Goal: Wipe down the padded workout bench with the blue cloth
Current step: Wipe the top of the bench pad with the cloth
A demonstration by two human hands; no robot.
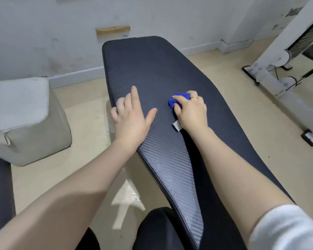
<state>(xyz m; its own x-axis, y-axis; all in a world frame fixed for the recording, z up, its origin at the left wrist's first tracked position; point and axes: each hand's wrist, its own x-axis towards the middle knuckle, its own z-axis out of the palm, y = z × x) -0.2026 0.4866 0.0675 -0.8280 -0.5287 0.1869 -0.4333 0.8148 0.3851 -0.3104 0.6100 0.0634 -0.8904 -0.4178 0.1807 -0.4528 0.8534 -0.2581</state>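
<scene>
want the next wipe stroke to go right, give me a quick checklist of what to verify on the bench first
1. Blue cloth gripped: ok, the right hand is closed around it, bunched up.
2. Cloth touching the bench pad: ok, it is pressed on the surface about mid-length.
3. Left hand clear of the stroke: ok if wiping forward, it rests flat beside the cloth near the pad's left edge; not ok for a sweep to the left.
4. Far end of the pad free of things: ok, nothing lies on it.
5. White tag trailing from the cloth: not ok, it sticks out under the hand.
6. Cloth damp or dry: cannot tell.
</scene>
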